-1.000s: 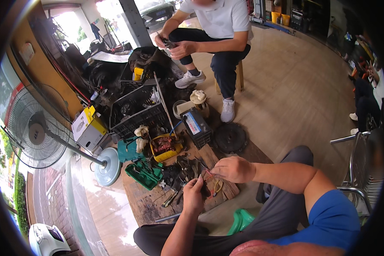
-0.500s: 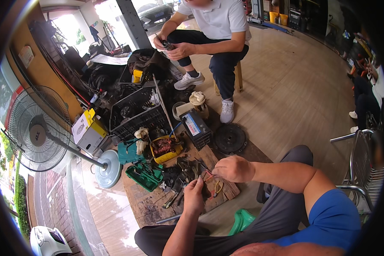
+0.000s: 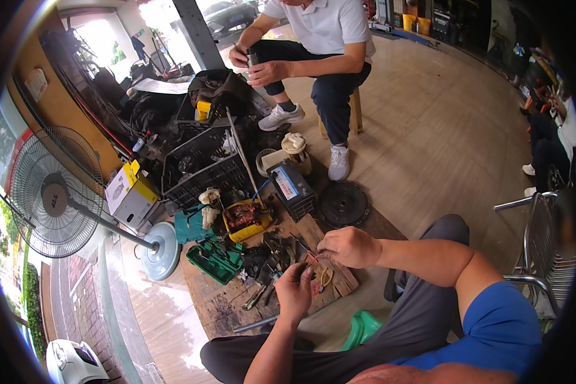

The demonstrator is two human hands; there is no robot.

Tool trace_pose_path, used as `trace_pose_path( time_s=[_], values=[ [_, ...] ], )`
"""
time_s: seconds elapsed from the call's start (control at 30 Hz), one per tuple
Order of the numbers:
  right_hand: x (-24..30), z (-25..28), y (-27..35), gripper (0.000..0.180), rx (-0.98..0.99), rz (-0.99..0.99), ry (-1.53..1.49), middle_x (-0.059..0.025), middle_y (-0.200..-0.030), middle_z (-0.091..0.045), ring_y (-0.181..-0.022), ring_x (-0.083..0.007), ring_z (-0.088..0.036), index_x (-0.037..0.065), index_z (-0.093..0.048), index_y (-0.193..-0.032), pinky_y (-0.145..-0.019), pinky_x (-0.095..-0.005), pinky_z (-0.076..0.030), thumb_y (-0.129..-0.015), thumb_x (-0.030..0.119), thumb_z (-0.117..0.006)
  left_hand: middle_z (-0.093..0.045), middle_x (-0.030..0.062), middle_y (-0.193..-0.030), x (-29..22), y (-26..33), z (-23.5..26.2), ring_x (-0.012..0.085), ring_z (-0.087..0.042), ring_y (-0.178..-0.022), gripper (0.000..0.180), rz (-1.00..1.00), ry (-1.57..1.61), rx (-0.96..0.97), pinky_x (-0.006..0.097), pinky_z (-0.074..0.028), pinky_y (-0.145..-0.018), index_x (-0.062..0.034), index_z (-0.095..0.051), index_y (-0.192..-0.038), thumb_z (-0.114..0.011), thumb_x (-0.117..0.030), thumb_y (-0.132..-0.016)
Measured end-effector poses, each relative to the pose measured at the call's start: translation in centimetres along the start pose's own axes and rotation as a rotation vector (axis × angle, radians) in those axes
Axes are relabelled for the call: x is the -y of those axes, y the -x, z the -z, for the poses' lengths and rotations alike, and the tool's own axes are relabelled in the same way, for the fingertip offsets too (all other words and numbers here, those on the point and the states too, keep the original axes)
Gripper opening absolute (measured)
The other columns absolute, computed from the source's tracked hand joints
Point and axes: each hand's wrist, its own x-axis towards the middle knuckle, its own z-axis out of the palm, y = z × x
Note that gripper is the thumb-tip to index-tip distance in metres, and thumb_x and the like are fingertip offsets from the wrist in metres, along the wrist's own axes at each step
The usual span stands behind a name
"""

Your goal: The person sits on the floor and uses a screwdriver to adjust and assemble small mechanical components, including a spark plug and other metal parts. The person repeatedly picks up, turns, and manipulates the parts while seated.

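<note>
My left hand (image 3: pixel 293 291) is curled, its thumb and fingers pinched on one end of a small red-tipped wire piece (image 3: pixel 310 257). My right hand (image 3: pixel 349 246) is closed on the other end, just above and to the right. Both hands hover over a worn wooden board (image 3: pixel 221 307) on the floor. Yellow-handled pliers (image 3: pixel 326 277) lie on the board right under the hands. Dark hand tools (image 3: pixel 272 246) lie scattered to the left of them. The part itself is too small to make out.
On the board are a green tool case (image 3: pixel 214 259) and a yellow tray of greasy parts (image 3: pixel 244 217), with a car battery (image 3: pixel 292 189) and black clutch disc (image 3: pixel 344 203) behind. A standing fan (image 3: pixel 54 198) is left. A seated person (image 3: pixel 320 38) holds a dark object ahead. A green stool (image 3: pixel 361 326) is under me.
My hands have barely shifted and keep their pinch on the small piece. The seated person ahead stays bent over the dark object.
</note>
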Motion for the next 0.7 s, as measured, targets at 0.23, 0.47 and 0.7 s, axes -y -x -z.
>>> trace_pose_path(
  time_s=[0.23,0.47,0.7],
  values=[
    [0.4,0.2,0.0,0.016,0.005,-0.012,-0.008,-0.011,-0.078,-0.064,-0.072,-0.031,-0.066,0.003,-0.066,-0.089,-0.064,-0.0377,-0.053,-0.076,0.008,-0.075,-0.064,0.0144,-0.073,-1.0,-0.3,0.5,0.0297,-0.064,-0.065,0.007,-0.21,-0.321,-0.02,0.035,-0.05,-0.06,-0.001,-0.064,-0.088,-0.067,-0.007,-0.089],
    [0.4,0.5,0.1,0.017,0.044,0.106,0.121,-0.0086,-0.077,-0.06,-0.071,-0.0275,-0.065,0.004,-0.065,-0.091,-0.062,-0.0364,-0.052,-0.075,0.01,-0.071,-0.063,0.0064,-0.068,-2.0,0.1,0.2,0.0138,-0.061,-0.06,0.021,0.035,-0.007,0.036,0.031,-0.049,-0.055,0.0023,-0.061,-0.087,-0.06,-0.015,-0.098],
    [0.4,0.7,0.1,0.018,0.062,0.209,0.238,-0.0068,-0.08,-0.06,-0.073,-0.0248,-0.064,0.003,-0.065,-0.094,-0.063,-0.0349,-0.052,-0.078,0.011,-0.066,-0.059,0.0014,-0.068,-3.2,0.0,0.1,0.0072,-0.057,-0.057,0.033,0.292,0.246,0.068,0.023,-0.047,-0.051,0.0032,-0.059,-0.085,-0.052,-0.023,-0.104]
  ],
)
